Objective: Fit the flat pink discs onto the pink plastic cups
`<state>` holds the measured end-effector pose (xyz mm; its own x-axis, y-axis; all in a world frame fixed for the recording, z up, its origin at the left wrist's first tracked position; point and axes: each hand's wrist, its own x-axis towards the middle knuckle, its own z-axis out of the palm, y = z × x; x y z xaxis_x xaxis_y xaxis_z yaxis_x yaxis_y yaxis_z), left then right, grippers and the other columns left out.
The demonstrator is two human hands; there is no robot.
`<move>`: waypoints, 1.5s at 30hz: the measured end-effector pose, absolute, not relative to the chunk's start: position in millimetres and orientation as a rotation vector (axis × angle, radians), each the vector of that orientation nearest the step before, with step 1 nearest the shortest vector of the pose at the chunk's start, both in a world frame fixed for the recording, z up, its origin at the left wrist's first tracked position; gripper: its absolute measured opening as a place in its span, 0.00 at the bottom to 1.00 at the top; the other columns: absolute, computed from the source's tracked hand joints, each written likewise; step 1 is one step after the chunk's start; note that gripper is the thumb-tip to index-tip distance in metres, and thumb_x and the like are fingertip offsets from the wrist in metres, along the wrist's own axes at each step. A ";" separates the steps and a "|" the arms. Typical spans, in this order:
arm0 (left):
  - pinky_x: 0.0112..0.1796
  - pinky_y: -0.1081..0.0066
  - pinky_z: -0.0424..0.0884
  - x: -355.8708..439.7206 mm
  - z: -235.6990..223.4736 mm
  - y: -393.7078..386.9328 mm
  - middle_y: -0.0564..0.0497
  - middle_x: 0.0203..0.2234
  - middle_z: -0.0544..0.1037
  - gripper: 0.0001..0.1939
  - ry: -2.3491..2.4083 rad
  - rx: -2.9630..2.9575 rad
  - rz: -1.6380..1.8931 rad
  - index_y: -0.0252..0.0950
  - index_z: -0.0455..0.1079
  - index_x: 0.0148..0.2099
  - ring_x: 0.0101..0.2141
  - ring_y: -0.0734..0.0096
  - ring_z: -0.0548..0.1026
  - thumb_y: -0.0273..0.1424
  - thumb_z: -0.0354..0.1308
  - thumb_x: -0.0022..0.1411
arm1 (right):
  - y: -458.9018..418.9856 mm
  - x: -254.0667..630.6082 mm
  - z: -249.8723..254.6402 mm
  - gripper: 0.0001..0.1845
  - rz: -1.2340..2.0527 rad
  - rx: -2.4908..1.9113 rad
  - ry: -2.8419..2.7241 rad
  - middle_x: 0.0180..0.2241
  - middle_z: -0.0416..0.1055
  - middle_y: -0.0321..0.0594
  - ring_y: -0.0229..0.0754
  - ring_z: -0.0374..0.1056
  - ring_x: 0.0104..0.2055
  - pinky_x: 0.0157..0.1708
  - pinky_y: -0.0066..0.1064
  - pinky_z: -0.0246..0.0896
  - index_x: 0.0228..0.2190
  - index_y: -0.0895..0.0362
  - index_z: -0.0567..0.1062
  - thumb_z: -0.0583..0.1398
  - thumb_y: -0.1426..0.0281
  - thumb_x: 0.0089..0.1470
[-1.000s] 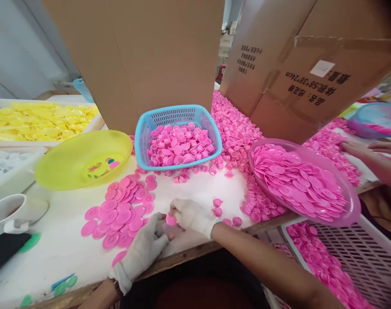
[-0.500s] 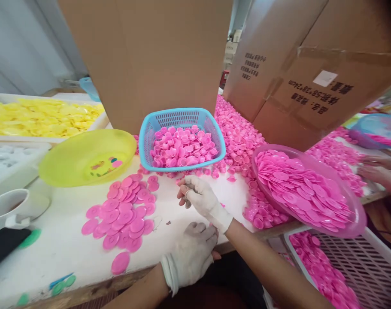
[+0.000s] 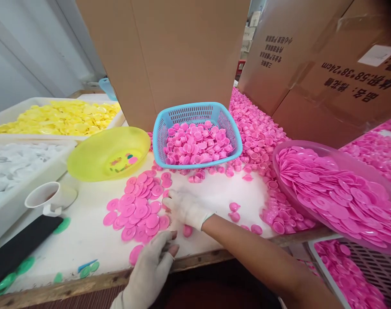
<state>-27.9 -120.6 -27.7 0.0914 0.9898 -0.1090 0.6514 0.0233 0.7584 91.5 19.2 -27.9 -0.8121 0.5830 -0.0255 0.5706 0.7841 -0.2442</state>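
Observation:
My right hand, in a white fingertip-less glove, reaches left to the right edge of a pile of flat pink plastic discs. Its fingers look apart at the edge discs; whether any disc is gripped is hidden. Closer to the table's front edge is my left hand, gloved alike, with thumb and fingers apart and nothing visible between them. One loose pink disc lies beside it. Just below my right wrist sits a small pink piece. Behind stands a blue basket holding small pink cups.
Left are a yellow bowl, a white mug, a black strip and trays of yellow pieces and white pieces. Right stands a pink basin of discs. Cardboard boxes rise behind; pink cups spread around.
My right hand has moved left and down to the discs from before the basket. My left hand has shifted left and opened. Small pink pieces now show where my hands were. The view has shifted.

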 end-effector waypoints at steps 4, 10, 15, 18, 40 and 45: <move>0.33 0.68 0.74 -26.0 -15.7 -104.6 0.51 0.29 0.74 0.22 1.481 1.110 0.634 0.32 0.61 0.53 0.30 0.68 0.76 0.38 0.51 0.60 | 11.0 123.5 -20.3 0.06 0.698 -1.067 -2.609 0.39 0.68 0.47 0.47 0.63 0.42 0.41 0.37 0.61 0.36 0.58 0.70 0.57 0.73 0.53; 0.28 0.74 0.70 -17.6 -10.5 -88.7 0.55 0.24 0.72 0.24 1.290 0.794 0.611 0.33 0.57 0.51 0.25 0.75 0.73 0.37 0.56 0.56 | -25.2 165.5 -17.9 0.09 1.396 -1.330 -2.139 0.20 0.66 0.33 0.36 0.67 0.22 0.23 0.26 0.61 0.27 0.56 0.65 0.49 0.71 0.57; 0.25 0.75 0.69 -10.3 -25.7 -79.5 0.56 0.21 0.72 0.18 1.237 0.811 0.558 0.33 0.59 0.44 0.22 0.76 0.73 0.38 0.57 0.56 | -45.4 164.0 -36.0 0.05 1.833 -1.455 -1.711 0.18 0.65 0.31 0.34 0.66 0.17 0.16 0.21 0.56 0.29 0.56 0.66 0.52 0.69 0.54; 0.24 0.74 0.69 -7.9 -30.5 -75.6 0.56 0.19 0.73 0.16 1.294 0.834 0.517 0.34 0.58 0.41 0.20 0.76 0.72 0.38 0.56 0.55 | -48.9 159.2 -40.5 0.04 1.898 -1.443 -1.615 0.16 0.64 0.30 0.35 0.65 0.17 0.16 0.22 0.57 0.32 0.55 0.65 0.51 0.69 0.55; 0.23 0.76 0.60 -1.9 -19.3 -66.4 0.59 0.20 0.68 0.08 1.480 1.451 0.337 0.39 0.55 0.31 0.21 0.76 0.67 0.28 0.53 0.51 | -42.2 151.0 -36.7 0.03 2.181 -1.359 -1.435 0.19 0.63 0.30 0.34 0.65 0.15 0.15 0.24 0.62 0.32 0.55 0.60 0.49 0.75 0.54; 0.20 0.76 0.62 -8.0 -18.8 -68.3 0.60 0.19 0.67 0.08 1.340 1.282 0.375 0.38 0.58 0.36 0.18 0.76 0.67 0.36 0.51 0.57 | -35.4 156.6 -28.0 0.03 2.013 -1.338 -1.627 0.16 0.62 0.30 0.34 0.61 0.13 0.13 0.24 0.57 0.28 0.56 0.63 0.52 0.75 0.51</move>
<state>-8.0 -68.3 -18.8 0.2881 0.8195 -0.4953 0.4429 0.3445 0.8277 156.6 -35.4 -28.0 -0.5578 0.6626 -0.4998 0.3501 -0.3582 -0.8655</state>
